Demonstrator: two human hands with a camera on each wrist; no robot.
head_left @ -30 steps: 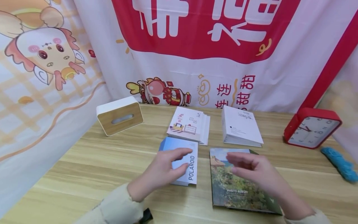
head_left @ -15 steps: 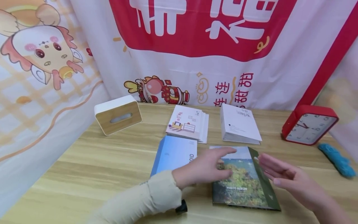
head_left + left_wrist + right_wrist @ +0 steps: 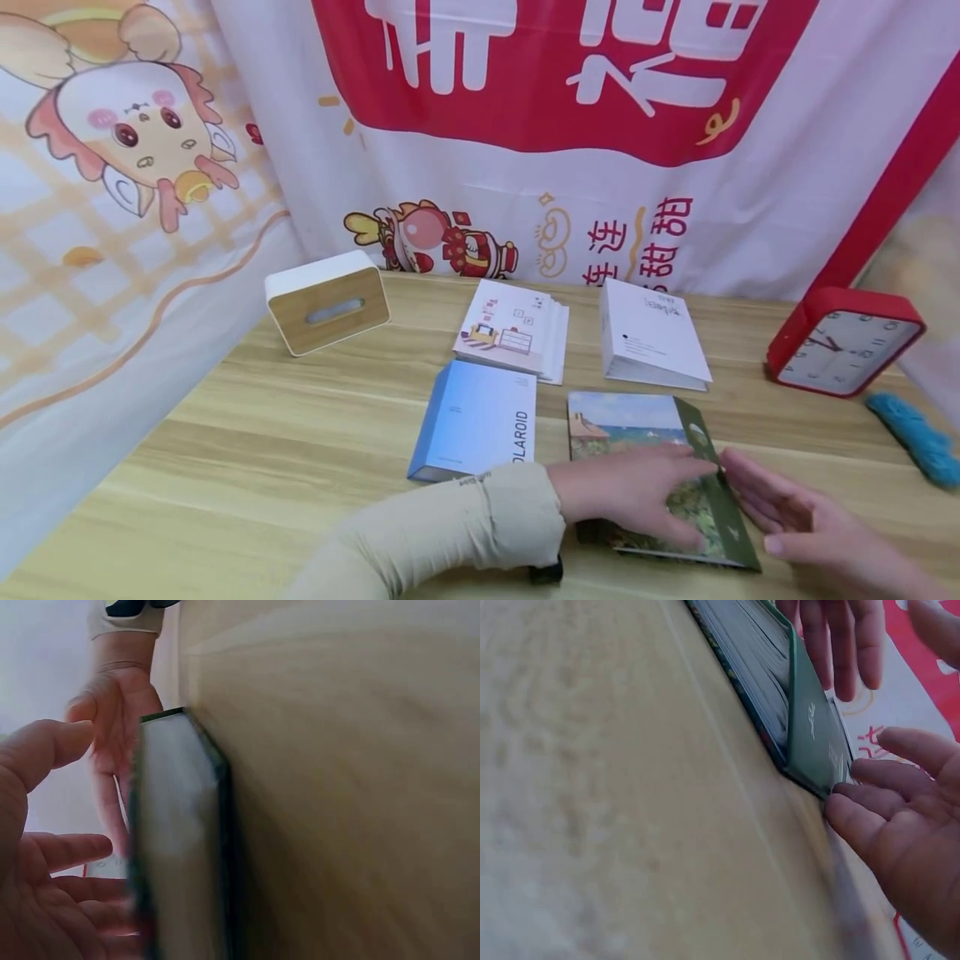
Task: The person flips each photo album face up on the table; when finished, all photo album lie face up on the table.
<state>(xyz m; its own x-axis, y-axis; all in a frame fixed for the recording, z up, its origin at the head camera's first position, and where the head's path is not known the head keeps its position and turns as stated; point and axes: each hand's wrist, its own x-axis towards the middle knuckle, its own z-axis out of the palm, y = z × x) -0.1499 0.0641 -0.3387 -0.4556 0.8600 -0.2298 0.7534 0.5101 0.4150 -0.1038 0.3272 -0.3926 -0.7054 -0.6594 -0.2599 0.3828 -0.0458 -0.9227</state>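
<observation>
A photo album [image 3: 628, 413] with a painted seaside cover and dark green spine lies on the wooden table. My left hand [image 3: 647, 493] reaches across its cover, fingers spread and extended toward the spine, hiding the lower half. Beside the spine, my right hand [image 3: 806, 521] has its fingers nearly straight and its palm turned toward the album. In the right wrist view, my right fingertips are right at the lower edge of the green spine [image 3: 815, 720]. The left wrist view shows the white page block [image 3: 180, 817] with my left fingers alongside the cover.
A blue POLAROID album [image 3: 480, 417] lies to the left, partly behind my sleeve. Behind it are white illustrated albums [image 3: 502, 333] and a white album [image 3: 652, 333]. A tissue box [image 3: 330, 304], a red clock [image 3: 847, 342] and blue yarn [image 3: 911, 437] stand further out.
My left hand has moved right, from above the blue POLAROID album to over the photo album. My right hand has shifted from above the photo album's cover to beside its spine.
</observation>
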